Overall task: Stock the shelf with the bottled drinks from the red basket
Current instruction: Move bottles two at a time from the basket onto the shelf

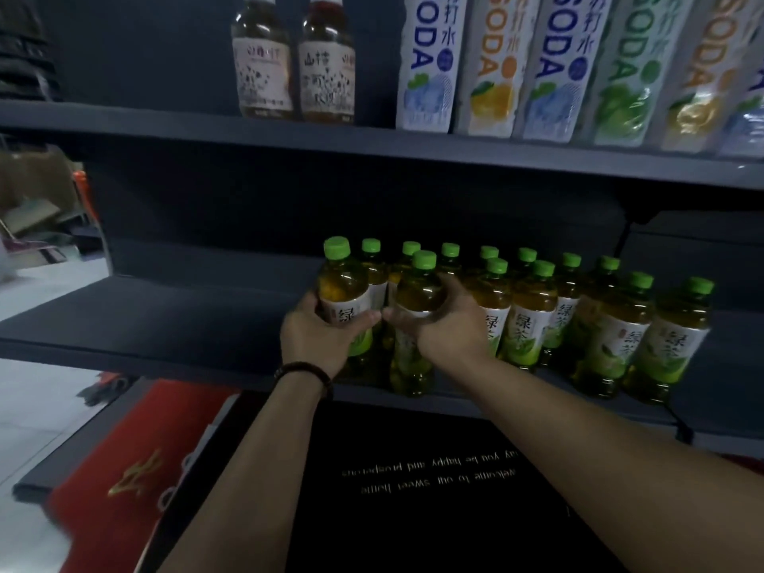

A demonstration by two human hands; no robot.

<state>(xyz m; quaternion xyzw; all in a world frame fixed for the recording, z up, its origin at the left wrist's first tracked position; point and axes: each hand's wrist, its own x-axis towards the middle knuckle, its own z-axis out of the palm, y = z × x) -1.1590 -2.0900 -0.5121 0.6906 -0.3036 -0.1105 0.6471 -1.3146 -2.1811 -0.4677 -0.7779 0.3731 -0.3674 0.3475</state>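
Several green tea bottles (533, 320) with green caps stand in two rows on the dark middle shelf (165, 324), filling its right part. My left hand (318, 332) grips the leftmost front bottle (343, 283) around its label. My right hand (446, 324) wraps around the bottle beside it (417, 291), which stands at the shelf's front edge. Both bottles are upright, and my thumbs almost touch between them. The red basket is not in view.
The upper shelf (413, 146) carries two brown tea bottles (293, 64) and a row of tall soda bottles (558, 64). The left half of the middle shelf is bare. Below lie a black doormat (434, 490) and a red mat (124, 457). Boxes sit at the far left.
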